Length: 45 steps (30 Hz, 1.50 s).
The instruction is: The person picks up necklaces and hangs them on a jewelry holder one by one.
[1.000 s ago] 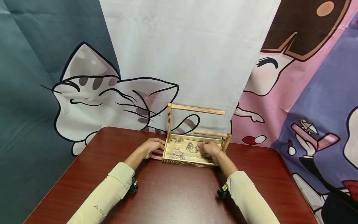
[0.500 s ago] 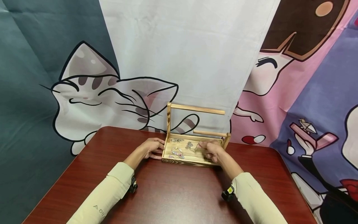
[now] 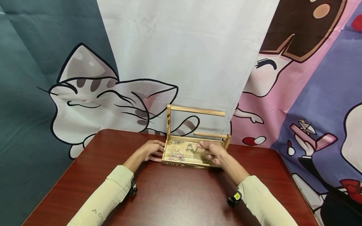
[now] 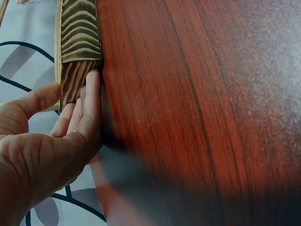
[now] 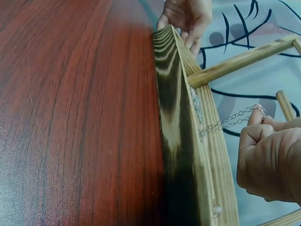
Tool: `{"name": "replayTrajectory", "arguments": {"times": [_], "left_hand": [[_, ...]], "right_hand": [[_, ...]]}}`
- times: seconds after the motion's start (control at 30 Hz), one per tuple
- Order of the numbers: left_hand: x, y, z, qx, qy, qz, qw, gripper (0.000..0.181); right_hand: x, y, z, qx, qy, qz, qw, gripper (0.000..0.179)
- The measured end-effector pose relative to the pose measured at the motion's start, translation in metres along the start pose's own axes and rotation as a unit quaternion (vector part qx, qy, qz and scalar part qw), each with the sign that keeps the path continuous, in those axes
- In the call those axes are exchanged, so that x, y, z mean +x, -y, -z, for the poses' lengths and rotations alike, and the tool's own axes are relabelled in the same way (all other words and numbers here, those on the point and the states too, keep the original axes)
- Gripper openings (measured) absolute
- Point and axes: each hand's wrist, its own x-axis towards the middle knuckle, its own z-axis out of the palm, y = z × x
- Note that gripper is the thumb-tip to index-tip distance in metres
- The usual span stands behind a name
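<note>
The reddish-brown, wood-grained tabletop (image 3: 175, 194) is spreading across the lower part of the head view, its surface shining softly near the middle. Behind it, a printed cloth (image 3: 186, 56) is hanging like a wall, showing a smiling cartoon cat (image 3: 82, 94) at left and turning pink and purple toward the right. A wooden tray (image 5: 171, 113) with two raised rods (image 3: 198, 110) is sitting near the tabletop's far edge. The left hand (image 3: 148, 151) is touching the tray's left end, its fingers lying nearly straight, thumb apart. The right hand (image 3: 214, 152) is pinching a silver chain (image 5: 230, 121), fingers clamped on its links, while the rest is trailing into the tray beside beaded jewellery (image 3: 177, 154).
</note>
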Motion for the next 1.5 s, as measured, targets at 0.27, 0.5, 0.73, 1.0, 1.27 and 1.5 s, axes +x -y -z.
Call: {"name": "replayTrajectory", "arguments": {"times": [0.27, 0.5, 0.73, 1.0, 1.27, 1.5], "left_hand": [[-0.001, -0.001, 0.000, -0.001, 0.001, 0.001, 1.0000, 0.049], [-0.001, -0.002, 0.000, 0.002, 0.001, 0.001, 1.0000, 0.048], [0.001, -0.001, -0.001, -0.001, 0.000, 0.001, 1.0000, 0.047], [0.001, 0.000, 0.000, -0.001, 0.002, 0.000, 1.0000, 0.046], [0.003, 0.001, 0.002, -0.005, -0.001, 0.002, 1.0000, 0.047], [0.003, 0.001, 0.003, -0.006, 0.005, 0.003, 1.0000, 0.047]], "right_hand": [[-0.014, 0.006, -0.011, 0.009, -0.004, 0.026, 0.9996, 0.024], [-0.026, 0.014, -0.023, -0.004, -0.034, 0.039, 0.9987, 0.021], [-0.033, 0.028, -0.027, -0.031, -0.040, 0.054, 0.9973, 0.014], [-0.034, 0.047, -0.026, -0.054, -0.044, 0.071, 0.9951, 0.016], [-0.038, 0.067, -0.028, -0.090, -0.049, 0.084, 0.9912, 0.017], [-0.043, 0.086, -0.029, -0.093, -0.035, 0.102, 0.9898, 0.021]]}}
